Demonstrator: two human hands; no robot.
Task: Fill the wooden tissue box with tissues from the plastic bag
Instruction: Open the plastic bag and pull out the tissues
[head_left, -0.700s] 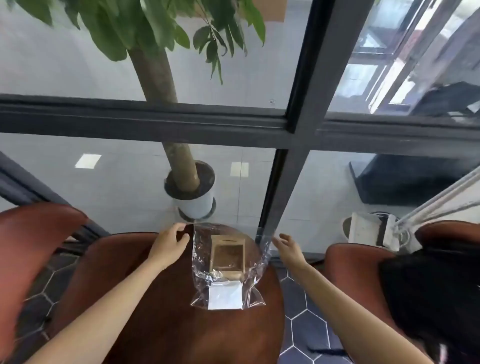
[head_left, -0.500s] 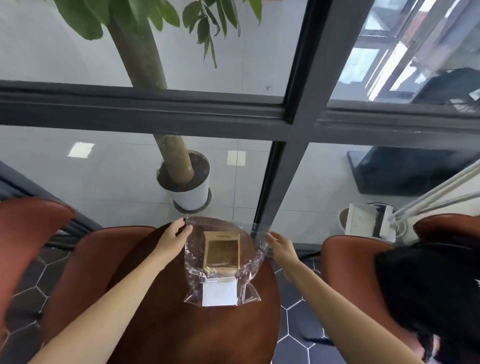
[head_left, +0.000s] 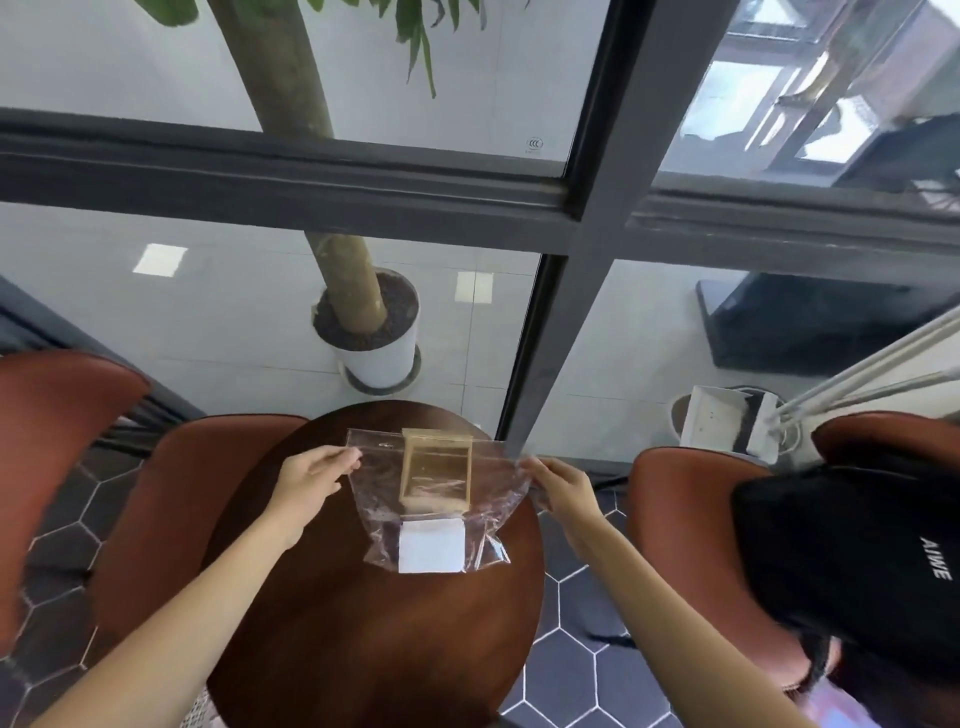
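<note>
A clear plastic bag (head_left: 493, 499) lies on the round dark wooden table (head_left: 363, 623). Inside it are a small wooden tissue box (head_left: 436, 470) toward the far end and a white stack of tissues (head_left: 431, 545) toward me. My left hand (head_left: 311, 478) pinches the bag's far left corner. My right hand (head_left: 558, 483) pinches its far right corner. The bag's top edge is stretched between the two hands.
Red-brown chairs stand at the left (head_left: 171, 519) and right (head_left: 691, 545) of the table. A black bag (head_left: 872, 566) rests on the right chair. Behind the table is a glass wall with a dark frame (head_left: 550, 332), and a potted tree (head_left: 374, 338) beyond it.
Both hands have closed on the bag's far corners and pulled its top edge taut. The view has tilted down a little.
</note>
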